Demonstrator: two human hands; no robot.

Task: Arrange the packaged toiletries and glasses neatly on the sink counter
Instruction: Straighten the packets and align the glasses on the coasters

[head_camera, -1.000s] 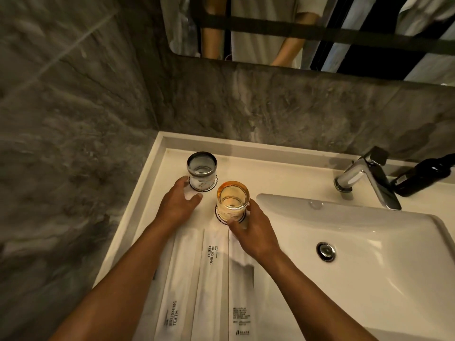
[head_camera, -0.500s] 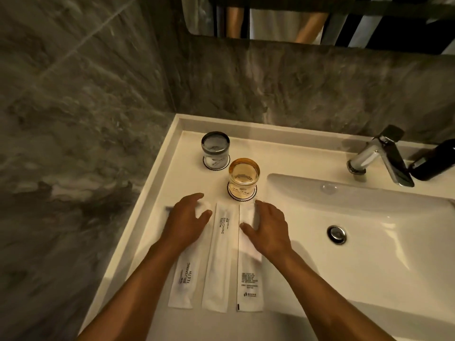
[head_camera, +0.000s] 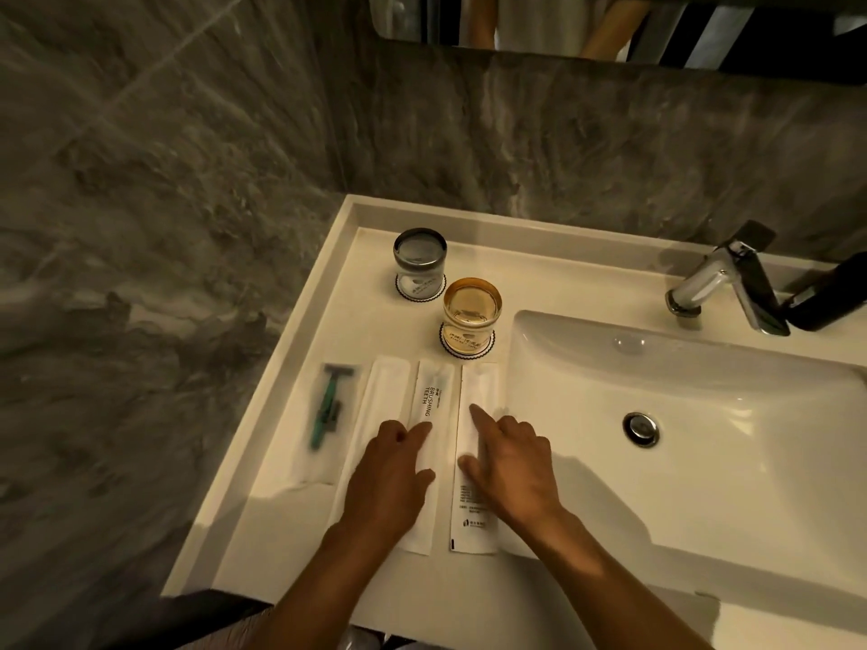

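Two bare hands, left hand (head_camera: 389, 480) and right hand (head_camera: 511, 466), on bare forearms (head_camera: 605, 570), uncovered right down to the lower edge of view. Slim fingers (head_camera: 478, 417), nails too small to make out. Reflected in the mirror (head_camera: 774, 35) along the top: a pale, plain top (head_camera: 539, 16) between two bare arms (only mid-torso within the strip). At the bottom left, dark fabric (head_camera: 187, 621) with a lighter grey patch just beside it, kind of garment unclear.
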